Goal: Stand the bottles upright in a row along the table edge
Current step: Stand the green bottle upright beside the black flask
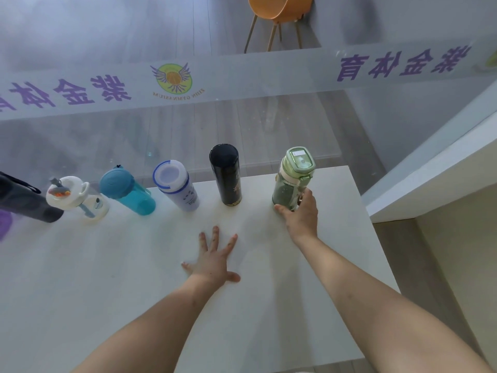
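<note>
Several bottles stand upright in a row along the far edge of the white table (134, 265). From the left: a dark grey bottle (24, 200), a clear bottle with a white lid (78, 197), a teal bottle (129, 192), a white bottle with a blue rim (176, 185), a black flask (227, 175) and a green bottle (293, 179). My right hand (301, 214) wraps around the base of the green bottle at the right end. Flat on the table in front of the black flask lies my left hand (212, 261), fingers spread, holding nothing.
A glass wall with purple lettering (398, 63) stands right behind the table's far edge. An orange chair (279, 9) is beyond the glass. A white ledge (430, 179) runs along the right. A purple object (4, 222) peeks in at the left edge.
</note>
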